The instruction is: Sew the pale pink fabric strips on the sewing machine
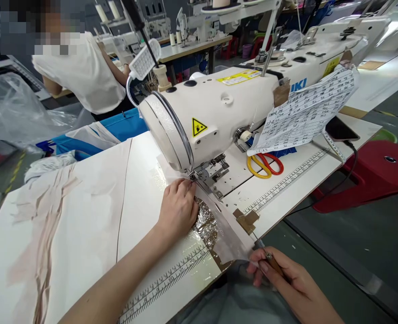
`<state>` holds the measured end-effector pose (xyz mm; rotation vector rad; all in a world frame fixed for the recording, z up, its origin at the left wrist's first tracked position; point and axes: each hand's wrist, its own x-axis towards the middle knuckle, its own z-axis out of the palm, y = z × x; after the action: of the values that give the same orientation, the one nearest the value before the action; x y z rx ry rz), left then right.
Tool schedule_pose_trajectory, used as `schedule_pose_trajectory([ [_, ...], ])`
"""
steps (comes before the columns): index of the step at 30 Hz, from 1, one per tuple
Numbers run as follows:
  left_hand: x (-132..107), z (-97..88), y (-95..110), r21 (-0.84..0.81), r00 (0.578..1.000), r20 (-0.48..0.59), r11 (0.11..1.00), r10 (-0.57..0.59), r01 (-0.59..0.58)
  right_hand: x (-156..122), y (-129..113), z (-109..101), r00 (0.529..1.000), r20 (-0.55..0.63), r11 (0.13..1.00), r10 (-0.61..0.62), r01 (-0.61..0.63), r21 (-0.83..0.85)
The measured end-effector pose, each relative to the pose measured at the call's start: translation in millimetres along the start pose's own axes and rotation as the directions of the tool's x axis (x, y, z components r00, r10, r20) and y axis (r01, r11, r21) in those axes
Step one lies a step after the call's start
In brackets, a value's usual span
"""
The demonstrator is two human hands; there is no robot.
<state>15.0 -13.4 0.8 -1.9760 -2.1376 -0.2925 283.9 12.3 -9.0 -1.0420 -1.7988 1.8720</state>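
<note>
A white sewing machine (219,112) stands on the work table (296,184). My left hand (178,209) lies on a pale translucent fabric strip (219,225), fingers curled and pressed down right beside the presser foot (202,175). My right hand (286,281) is at the table's near edge, pinching the strip's near end together with a thin tool with a wooden handle (269,261). A larger pale pink fabric (60,216) spreads over the table to the left.
Yellow and red handled scissors (264,164) lie behind the needle under a printed paper sheet (306,112). A phone (340,130) with a cable rests at the right. A red stool (370,175) stands beside the table. Another person in a white shirt (80,72) works behind.
</note>
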Motion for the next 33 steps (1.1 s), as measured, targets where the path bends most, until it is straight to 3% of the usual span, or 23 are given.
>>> schedule_pose_trajectory([
  [8, -5, -1.6, 14, 0.037, 0.999, 0.048, 0.999, -0.018, 0.016, -12, 22, -15, 0.998, 0.039, 0.997, 0.056, -0.053, -0.059],
  [16, -7, -3.6, 20, 0.039, 0.999, 0.044, 0.999, 0.013, -0.015, -12, 12, -10, 0.997, -0.026, 0.997, 0.072, -0.071, 0.025],
  [22, -9, -5.1, 23, -0.018, 0.998, 0.059, 1.000, 0.019, -0.018, -13, 13, -17, 1.000, -0.013, 0.989, 0.015, -0.017, -0.150],
  [26, -9, -6.8, 23, -0.023, 0.997, 0.080, 1.000, -0.001, 0.003, -14, 19, -23, 0.996, -0.075, 0.966, -0.041, 0.020, -0.259],
  [33, -6, -3.3, 20, -0.001, 0.997, 0.076, 1.000, -0.017, 0.017, -13, 11, -23, 0.990, -0.106, 0.950, -0.098, 0.061, -0.306],
])
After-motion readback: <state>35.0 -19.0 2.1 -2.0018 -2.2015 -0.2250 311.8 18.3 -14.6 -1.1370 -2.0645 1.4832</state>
